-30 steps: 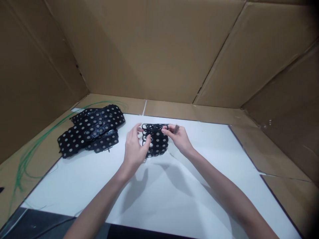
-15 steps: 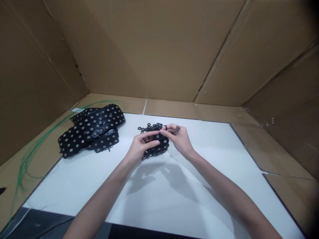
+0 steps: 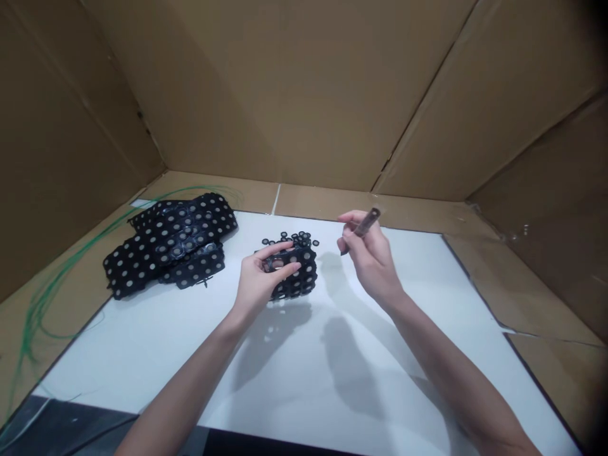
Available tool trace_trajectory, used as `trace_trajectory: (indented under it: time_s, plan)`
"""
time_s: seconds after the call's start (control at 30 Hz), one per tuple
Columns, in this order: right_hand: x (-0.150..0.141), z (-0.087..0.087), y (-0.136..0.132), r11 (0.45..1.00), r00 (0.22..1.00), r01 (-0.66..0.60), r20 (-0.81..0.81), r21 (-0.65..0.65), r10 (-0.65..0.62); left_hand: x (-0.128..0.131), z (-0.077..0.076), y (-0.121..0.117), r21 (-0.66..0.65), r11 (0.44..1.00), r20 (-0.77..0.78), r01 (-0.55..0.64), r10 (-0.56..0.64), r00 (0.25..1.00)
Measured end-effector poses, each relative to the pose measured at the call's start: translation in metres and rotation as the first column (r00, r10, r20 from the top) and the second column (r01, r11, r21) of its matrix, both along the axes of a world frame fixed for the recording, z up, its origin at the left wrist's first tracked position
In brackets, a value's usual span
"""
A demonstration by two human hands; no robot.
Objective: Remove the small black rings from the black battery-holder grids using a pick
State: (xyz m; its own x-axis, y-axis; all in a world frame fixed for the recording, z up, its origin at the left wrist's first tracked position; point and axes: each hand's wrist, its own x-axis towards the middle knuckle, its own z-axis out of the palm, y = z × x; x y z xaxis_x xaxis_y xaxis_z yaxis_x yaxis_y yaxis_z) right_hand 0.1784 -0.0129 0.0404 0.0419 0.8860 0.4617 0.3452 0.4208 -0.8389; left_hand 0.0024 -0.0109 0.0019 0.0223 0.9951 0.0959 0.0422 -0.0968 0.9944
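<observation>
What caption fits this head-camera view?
Left hand grips a black dotted sheet; right hand holds a slim tool.

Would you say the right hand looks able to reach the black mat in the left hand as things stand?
Likely yes: the right hand is beside the black mat, nothing between them.

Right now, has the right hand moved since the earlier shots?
Yes. The right hand, gripping a slim dark tool, has moved rightward and up the view, farther from the stack of black dotted sheets.
</observation>
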Motion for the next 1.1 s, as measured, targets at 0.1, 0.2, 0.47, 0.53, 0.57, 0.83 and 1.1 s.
trace_trajectory:
  time_s: [0.1,0.2,0.47,0.53,0.57,0.83,1.1]
  plan:
    - [0.001,0.009,-0.007,0.996,0.992,-0.085,-0.097,-0.001,0.085,0.002,0.004,-0.003,0.035,0.999,-0.033,0.016,-0.015,0.999]
    - [-0.001,0.012,-0.01,0.983,0.972,-0.185,-0.141,0.019,0.186,0.003,0.005,-0.004,0.07,0.997,-0.034,0.04,-0.038,0.999]
    - [-0.013,0.005,-0.016,0.994,0.983,-0.085,-0.157,0.075,0.096,0.002,-0.003,-0.003,0.054,0.994,-0.046,0.096,-0.094,0.995]
    - [-0.014,0.003,-0.015,0.989,0.99,-0.082,-0.1,0.122,0.095,0.002,-0.001,-0.003,0.045,0.993,-0.057,0.111,-0.108,0.993]
    - [-0.015,0.002,-0.014,0.987,0.991,-0.089,-0.084,0.137,0.101,0.002,0.0,-0.004,0.041,0.992,-0.06,0.117,-0.115,0.992]
    - [-0.014,-0.002,-0.009,0.988,0.991,-0.098,-0.079,0.117,0.108,0.003,0.005,-0.007,0.055,0.99,-0.058,0.134,-0.13,0.99]
    - [-0.015,-0.003,-0.009,0.987,0.994,-0.095,-0.044,0.128,0.102,0.003,0.005,-0.007,-0.002,0.991,-0.076,0.133,-0.133,0.988]
